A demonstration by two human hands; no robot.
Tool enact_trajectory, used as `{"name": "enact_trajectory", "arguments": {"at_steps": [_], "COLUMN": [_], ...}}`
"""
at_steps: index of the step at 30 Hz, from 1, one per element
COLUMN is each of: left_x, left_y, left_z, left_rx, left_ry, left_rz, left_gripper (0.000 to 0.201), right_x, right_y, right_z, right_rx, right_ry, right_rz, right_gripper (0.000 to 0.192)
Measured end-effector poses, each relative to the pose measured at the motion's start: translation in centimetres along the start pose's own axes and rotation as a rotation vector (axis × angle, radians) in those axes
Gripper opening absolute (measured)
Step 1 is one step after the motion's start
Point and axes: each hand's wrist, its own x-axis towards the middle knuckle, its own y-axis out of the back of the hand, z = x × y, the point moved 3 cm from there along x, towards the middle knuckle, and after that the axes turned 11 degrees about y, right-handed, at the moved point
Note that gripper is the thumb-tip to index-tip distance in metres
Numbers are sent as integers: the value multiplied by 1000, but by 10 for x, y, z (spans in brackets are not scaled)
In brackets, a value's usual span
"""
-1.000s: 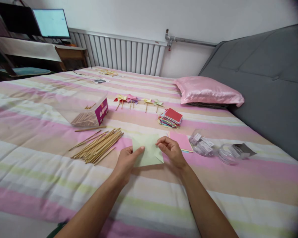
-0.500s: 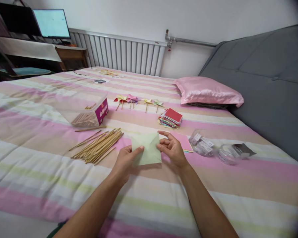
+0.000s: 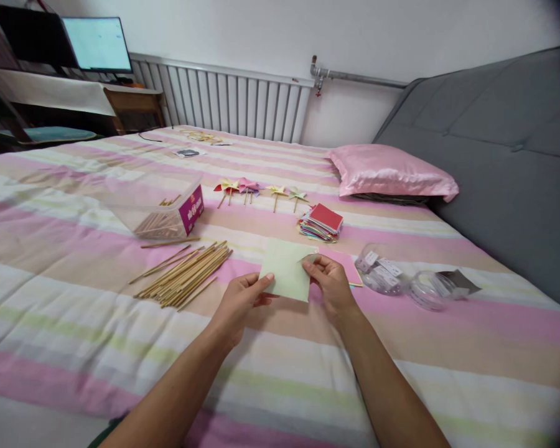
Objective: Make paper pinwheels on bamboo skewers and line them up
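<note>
A pale green square of paper (image 3: 287,270) is held up above the striped bedspread, between my two hands. My left hand (image 3: 247,295) pinches its left edge, thumb on top and fingers underneath. At the upper right corner, my right hand (image 3: 329,280) is closed on the paper, and that corner looks bent up. Just beyond my right hand lie pink paper sheets (image 3: 343,264), partly hidden by it. To the left of my left hand is a loose pile of thin wooden sticks (image 3: 186,274).
A clear plastic box (image 3: 163,214) holding sticks stands at the left. Several paper pinwheels (image 3: 247,186) lie farther back, near a stack of coloured paper squares (image 3: 322,222). Round clear containers (image 3: 429,290) sit at the right, below a pink pillow (image 3: 392,171).
The green paper has turned and shifted slightly right and up; its creased face no longer shows. My right hand has moved onto its upper right corner, now bent.
</note>
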Motion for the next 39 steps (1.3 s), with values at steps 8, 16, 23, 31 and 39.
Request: {"name": "enact_trajectory", "arguments": {"at_steps": [8,16,23,31,39], "left_x": [0,-1,-3,-1,-2], "left_y": [3,2,4,9,8], "left_z": [3,3,10,9,13], "left_rx": [-60,-64,-147,-175,-154], "left_ry": [-16,-33,-61,-109,-156], "left_rz": [90,80,105,130,177], "left_gripper": [22,20,16,14,20], "right_x": [3,4,3,5,5], "right_y": [4,6,2,3,0], "right_z": [0,4,-3,0,-4], "right_rx": [-8,-38,-94,-92,-107], "right_ry": [-5,2,24,56,96], "right_rz": [77,59,37,8,18], "right_gripper": [22,22,28,38,42]}}
